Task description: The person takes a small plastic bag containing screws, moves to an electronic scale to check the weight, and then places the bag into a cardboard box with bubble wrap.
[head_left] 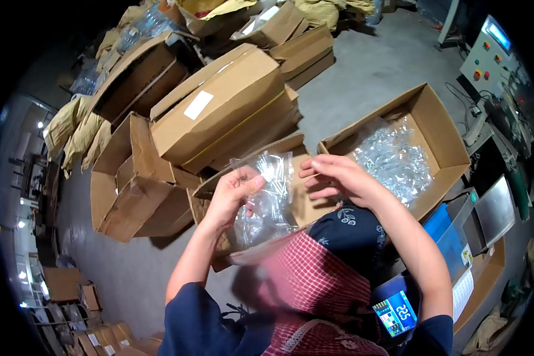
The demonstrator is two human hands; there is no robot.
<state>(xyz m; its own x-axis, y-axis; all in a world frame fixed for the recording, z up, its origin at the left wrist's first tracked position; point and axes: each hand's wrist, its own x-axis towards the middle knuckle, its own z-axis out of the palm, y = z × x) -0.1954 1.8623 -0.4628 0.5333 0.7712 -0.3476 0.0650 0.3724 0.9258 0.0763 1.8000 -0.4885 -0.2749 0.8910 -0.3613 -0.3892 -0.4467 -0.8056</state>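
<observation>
My left hand (234,194) is closed on the edge of a clear plastic bag (275,184) with several thin, pale, stick-like pieces inside. What exactly the pieces are is too small to tell. The bag hangs over an open cardboard box (307,215) at my lap, where more clear plastic lies. To the right of the bag, apart from it, my right hand (342,178) has its fingers spread and slightly curled, with nothing in them. Beside it stands a second cardboard box (444,132) partly filled with shiny clear packets (391,163).
Large cardboard boxes (219,107) stack up ahead and to the left, near yellowish sacks (74,133). At the right are a control panel (486,59) with buttons and a machine with a metal plate (495,210). A lit display (394,313) sits by my right elbow.
</observation>
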